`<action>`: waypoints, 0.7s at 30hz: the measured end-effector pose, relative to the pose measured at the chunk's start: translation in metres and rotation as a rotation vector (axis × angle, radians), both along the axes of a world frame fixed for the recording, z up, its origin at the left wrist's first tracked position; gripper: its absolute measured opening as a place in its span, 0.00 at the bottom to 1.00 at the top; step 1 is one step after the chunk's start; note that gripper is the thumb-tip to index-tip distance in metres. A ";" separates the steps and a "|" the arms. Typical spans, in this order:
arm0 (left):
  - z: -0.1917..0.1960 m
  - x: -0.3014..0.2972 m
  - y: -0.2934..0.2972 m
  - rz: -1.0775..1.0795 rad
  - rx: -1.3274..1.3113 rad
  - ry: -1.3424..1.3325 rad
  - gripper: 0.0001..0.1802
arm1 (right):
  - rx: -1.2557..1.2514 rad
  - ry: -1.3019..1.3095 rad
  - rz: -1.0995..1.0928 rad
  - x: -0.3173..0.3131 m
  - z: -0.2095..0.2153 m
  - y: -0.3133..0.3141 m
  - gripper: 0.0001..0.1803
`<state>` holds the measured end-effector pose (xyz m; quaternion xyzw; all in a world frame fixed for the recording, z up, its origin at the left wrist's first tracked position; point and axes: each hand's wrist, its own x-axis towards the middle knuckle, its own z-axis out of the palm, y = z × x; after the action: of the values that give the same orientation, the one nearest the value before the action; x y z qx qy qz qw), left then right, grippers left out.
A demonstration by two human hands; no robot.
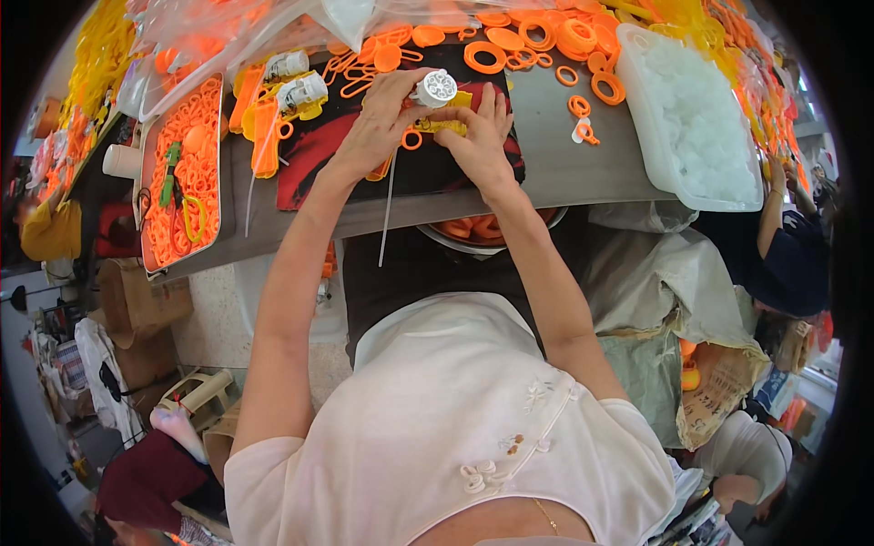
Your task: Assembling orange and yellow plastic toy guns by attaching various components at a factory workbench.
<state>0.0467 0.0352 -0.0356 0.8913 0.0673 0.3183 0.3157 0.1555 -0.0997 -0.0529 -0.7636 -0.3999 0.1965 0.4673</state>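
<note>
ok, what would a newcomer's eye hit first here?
The bright white round piece in the left hand, near the top middle, with the right hand gripping a yellow part close by. Then the orange pieces heaped in a tray at the table's left, and the big tub of whitish see-through pieces at its right.

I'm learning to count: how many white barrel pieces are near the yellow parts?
3: one barrel piece at the left hand, another barrel to its left, third barrel behind that. Others may be hidden.
</note>
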 end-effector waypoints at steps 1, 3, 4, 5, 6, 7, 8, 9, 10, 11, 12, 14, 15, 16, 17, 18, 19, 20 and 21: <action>0.000 0.002 -0.001 -0.003 -0.001 -0.004 0.24 | -0.001 -0.004 -0.003 -0.001 -0.002 0.000 0.20; -0.001 0.005 -0.001 -0.023 0.030 -0.004 0.25 | 0.015 -0.137 -0.039 -0.005 -0.010 0.002 0.17; 0.000 0.004 -0.001 -0.022 0.030 -0.006 0.25 | 0.014 -0.139 -0.039 -0.005 -0.009 0.001 0.17; 0.000 0.003 0.000 -0.020 0.039 0.018 0.25 | -0.007 -0.221 0.007 -0.005 -0.009 -0.002 0.20; 0.001 0.002 0.000 -0.018 0.048 0.042 0.26 | -0.029 -0.304 0.053 -0.003 -0.008 -0.005 0.24; 0.000 0.001 0.000 -0.014 0.051 0.038 0.26 | -0.025 -0.308 0.056 0.001 -0.007 -0.009 0.24; 0.000 0.001 0.000 -0.016 0.057 0.024 0.26 | 0.072 -0.323 0.055 0.007 -0.004 -0.014 0.28; 0.000 0.001 0.001 -0.018 0.064 0.011 0.26 | 0.170 -0.338 0.055 0.012 -0.002 -0.018 0.33; 0.002 0.002 -0.001 -0.027 0.058 0.047 0.26 | 0.128 -0.457 0.013 0.012 0.003 -0.023 0.42; 0.003 0.001 -0.003 -0.029 0.055 0.047 0.26 | 0.125 -0.456 0.012 0.016 0.006 -0.025 0.42; 0.004 -0.001 -0.003 -0.040 0.024 0.056 0.26 | 0.051 -0.425 0.116 0.021 0.009 -0.024 0.43; 0.006 -0.001 0.002 -0.048 0.042 0.036 0.26 | 0.006 -0.455 0.208 0.026 0.017 -0.019 0.43; 0.007 -0.001 0.005 -0.049 0.047 0.032 0.26 | 0.010 -0.460 0.207 0.028 0.022 -0.020 0.43; 0.011 -0.004 0.004 -0.048 -0.035 0.025 0.26 | 0.065 -0.393 0.238 0.028 0.028 -0.023 0.44; 0.016 -0.007 0.003 -0.047 -0.118 0.018 0.25 | 0.119 -0.325 0.270 0.027 0.034 -0.024 0.44; 0.024 -0.010 0.010 -0.019 -0.026 0.062 0.25 | 0.121 -0.322 0.275 0.025 0.041 -0.023 0.44; 0.033 -0.011 0.012 -0.017 -0.025 0.062 0.25 | 0.201 -0.266 0.257 0.022 0.048 -0.021 0.44; 0.041 -0.013 0.013 -0.027 -0.081 0.106 0.25 | 0.280 -0.209 0.238 0.021 0.052 -0.020 0.45; 0.045 -0.013 0.014 -0.037 -0.138 0.150 0.25 | 0.281 -0.207 0.239 0.020 0.051 -0.020 0.45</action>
<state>0.0337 0.0492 0.0094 0.8899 0.0961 0.2395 0.3760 0.1760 -0.1200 -0.0019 -0.6543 -0.5568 0.1134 0.4990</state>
